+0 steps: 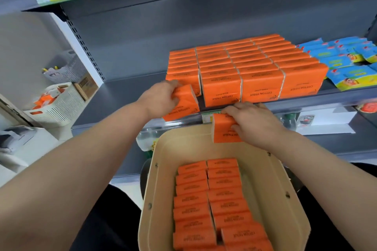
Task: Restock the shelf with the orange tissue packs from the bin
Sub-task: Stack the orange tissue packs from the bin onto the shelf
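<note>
Head view is filled at twelve o'clock by a grey shelf (126, 91), on which stacked orange tissue packs (244, 71) are set in rows. Blue-and-yellow packets (346, 61) are laid just beside them at two o'clock. A white slatted basket (61, 104) is seen at nine o'clock. At six o'clock a beige bin (183, 149) is lined with two rows of orange packs (214, 199). One tilted pack (185, 104) is gripped by the left hand (161, 100), fingers curled round it, against the stack's left front corner. Another pack (222, 130) is gripped by the right hand (253, 120) above the bin's far rim.
</note>
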{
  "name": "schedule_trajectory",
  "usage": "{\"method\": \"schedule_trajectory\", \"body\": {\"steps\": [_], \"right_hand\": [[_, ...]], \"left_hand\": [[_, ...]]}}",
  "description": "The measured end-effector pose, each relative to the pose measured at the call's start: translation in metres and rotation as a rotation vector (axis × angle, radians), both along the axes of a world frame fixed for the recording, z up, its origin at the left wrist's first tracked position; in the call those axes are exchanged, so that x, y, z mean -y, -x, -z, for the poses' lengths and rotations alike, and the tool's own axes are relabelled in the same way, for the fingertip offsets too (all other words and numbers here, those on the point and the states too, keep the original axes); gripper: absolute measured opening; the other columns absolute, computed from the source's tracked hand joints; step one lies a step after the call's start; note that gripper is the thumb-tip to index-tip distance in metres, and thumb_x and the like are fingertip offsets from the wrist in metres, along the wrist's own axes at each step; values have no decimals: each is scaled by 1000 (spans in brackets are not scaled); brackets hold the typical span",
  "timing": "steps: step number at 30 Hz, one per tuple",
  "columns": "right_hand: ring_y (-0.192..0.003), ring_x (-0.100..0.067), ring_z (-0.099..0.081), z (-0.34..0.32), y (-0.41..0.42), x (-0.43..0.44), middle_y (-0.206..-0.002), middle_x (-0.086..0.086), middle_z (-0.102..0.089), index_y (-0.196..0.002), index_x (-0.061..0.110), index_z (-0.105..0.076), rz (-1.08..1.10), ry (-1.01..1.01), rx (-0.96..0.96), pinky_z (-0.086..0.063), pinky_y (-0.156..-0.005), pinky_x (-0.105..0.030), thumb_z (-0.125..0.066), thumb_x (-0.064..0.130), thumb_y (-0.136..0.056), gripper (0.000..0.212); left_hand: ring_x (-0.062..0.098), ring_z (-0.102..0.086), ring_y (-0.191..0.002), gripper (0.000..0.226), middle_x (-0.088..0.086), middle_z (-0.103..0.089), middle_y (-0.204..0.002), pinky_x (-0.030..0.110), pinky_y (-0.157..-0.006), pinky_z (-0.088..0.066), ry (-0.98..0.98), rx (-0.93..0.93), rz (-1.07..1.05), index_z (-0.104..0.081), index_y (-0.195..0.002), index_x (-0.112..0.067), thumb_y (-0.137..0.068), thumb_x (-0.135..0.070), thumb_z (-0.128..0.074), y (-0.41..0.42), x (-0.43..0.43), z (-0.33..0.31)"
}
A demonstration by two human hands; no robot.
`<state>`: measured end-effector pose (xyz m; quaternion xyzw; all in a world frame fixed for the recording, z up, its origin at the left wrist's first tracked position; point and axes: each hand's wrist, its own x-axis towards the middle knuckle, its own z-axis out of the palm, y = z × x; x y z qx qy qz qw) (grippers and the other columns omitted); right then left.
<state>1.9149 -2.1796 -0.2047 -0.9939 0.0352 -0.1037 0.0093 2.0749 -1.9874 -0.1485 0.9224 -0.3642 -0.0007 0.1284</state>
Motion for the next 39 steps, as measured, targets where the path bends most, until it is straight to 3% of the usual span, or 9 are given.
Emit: {"method": "schedule_trajectory", "body": {"steps": [4,7,11,18,26,31,39], "right_hand": [[-120,-18,-47,8,-13,-1,-125,6,-53,-136,32,-40,-20,-25,-15,-37,-94,-37,-56,27,-90,48],[-119,-18,-48,19,-17,-1,-124,5,-54,-135,31,-40,-54,-37,-49,-36,-94,-37,-56,26,-91,47],[-118,-18,-48,21,-24,4,-123,5,-54,-135,32,-40,-67,-50,-56,-35,-95,-37,-54,26,-92,46],[-117,-17,-47,27,-30,1,-124,7,-53,-135,33,-39,-84,-113,-57,-35,-96,-37,-54,29,-93,45],[-119,-16,-47,29,-40,8,-126,8,-53,-136,34,-38,-67,-110,-55,-36,-96,-36,-54,31,-93,46],[-119,-15,-47,25,-34,11,-127,10,-54,-137,35,-39,-17,-91,-2,-36,-97,-33,-53,31,-93,47],[-126,-23,-44,-15,-81,-32,-135,2,-51,-139,31,-42,-31,-111,92,-36,-98,-40,-59,24,-91,51]], "left_hand": [[30,-43,-124,48,8,-49,-131,51,-99,-39,-51,105,-67,-39,-140,-21,-93,-16,-46,-18,16,15],[27,-40,-127,55,4,-47,-136,50,-99,-35,-121,139,-84,-35,-141,-23,-90,-22,-55,-26,24,23],[27,-44,-120,52,5,-55,-126,45,-95,-42,-122,224,-65,-45,-131,-21,-83,-17,-64,-40,35,23],[26,-40,-119,52,5,-48,-124,43,-91,-44,-108,358,-67,-50,-131,-23,-83,-22,-69,-59,54,30],[25,-43,-117,50,4,-49,-125,42,-88,-47,55,345,-85,-49,-128,-17,-82,-23,-70,-65,52,38],[27,-45,-112,39,6,-51,-123,39,-77,-46,174,322,-111,-53,-123,-12,-85,-10,-62,-44,27,50],[27,-47,-114,38,6,-53,-126,43,-79,-50,165,231,-235,-57,-121,-14,-85,-4,-57,-27,-37,73]]}}
